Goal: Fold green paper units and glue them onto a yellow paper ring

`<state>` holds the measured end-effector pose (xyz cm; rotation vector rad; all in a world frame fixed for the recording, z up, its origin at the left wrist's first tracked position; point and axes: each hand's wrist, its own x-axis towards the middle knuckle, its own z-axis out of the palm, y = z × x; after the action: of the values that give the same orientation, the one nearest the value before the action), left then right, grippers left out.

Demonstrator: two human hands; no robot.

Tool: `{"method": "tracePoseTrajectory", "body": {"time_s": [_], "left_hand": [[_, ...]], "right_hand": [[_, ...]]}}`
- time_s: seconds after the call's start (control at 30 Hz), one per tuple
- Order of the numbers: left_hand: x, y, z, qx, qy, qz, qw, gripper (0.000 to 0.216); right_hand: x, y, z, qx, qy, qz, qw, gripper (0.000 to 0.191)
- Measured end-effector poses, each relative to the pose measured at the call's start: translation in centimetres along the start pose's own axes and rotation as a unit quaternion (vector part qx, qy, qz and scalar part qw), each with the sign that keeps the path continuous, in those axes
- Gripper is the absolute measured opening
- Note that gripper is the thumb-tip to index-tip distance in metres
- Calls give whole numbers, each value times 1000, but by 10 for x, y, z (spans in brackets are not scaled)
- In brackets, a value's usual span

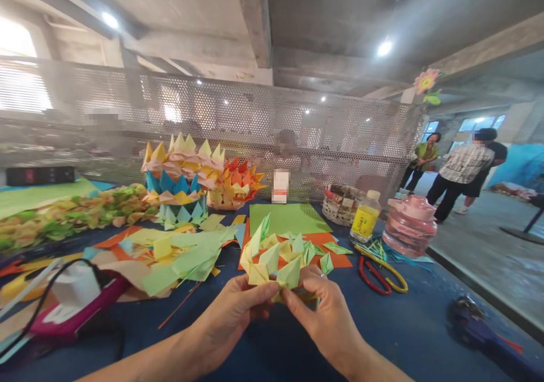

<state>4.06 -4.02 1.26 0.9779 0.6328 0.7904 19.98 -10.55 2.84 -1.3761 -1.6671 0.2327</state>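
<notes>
Between my two hands is a ring of folded paper petals [268, 258], pale yellow and light green, with its pointed tips upward. My left hand [232, 308] grips the ring's left front edge, thumb on the outside. On the right front edge, my right hand [325, 308] pinches the paper, its thumb close to the left thumb. Some fingertips are hidden behind the petals. Behind the ring lie orange paper sheets [340, 257] and a green sheet [293, 217], with a few loose folded green pieces [338, 248] on the orange.
Scissors with red and yellow handles [395, 283], a bottle with a yellow label [365, 217], a pink jug [409, 226] and a basket [338, 207] stand right. Left are paper scraps [182, 257], stacked paper crowns [181, 183] and a magenta power strip [80, 308]. People [465, 164] stand beyond.
</notes>
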Motion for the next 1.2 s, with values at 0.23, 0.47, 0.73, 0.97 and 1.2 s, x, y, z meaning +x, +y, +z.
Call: {"method": "tracePoseTrajectory", "body": {"time_s": [0.23, 0.47, 0.73, 0.97, 1.2], "left_hand": [[-1, 1, 0, -5, -5, 0, 1000, 28], [-1, 2, 1, 10, 16, 20, 1000, 30], [-3, 1, 3, 28, 5, 35, 999, 28], [-4, 2, 3, 33, -4, 34, 999, 28], [-4, 2, 5, 18, -4, 20, 1000, 25]], "right_hand": [[-1, 1, 1, 0, -1, -7, 1000, 28], [0, -1, 3, -22, 10, 19, 1000, 21], [-1, -1, 4, 25, 2, 84, 996, 26], [-2, -1, 4, 29, 8, 69, 997, 23], [-1, -1, 3, 32, 5, 39, 999, 19]]}}
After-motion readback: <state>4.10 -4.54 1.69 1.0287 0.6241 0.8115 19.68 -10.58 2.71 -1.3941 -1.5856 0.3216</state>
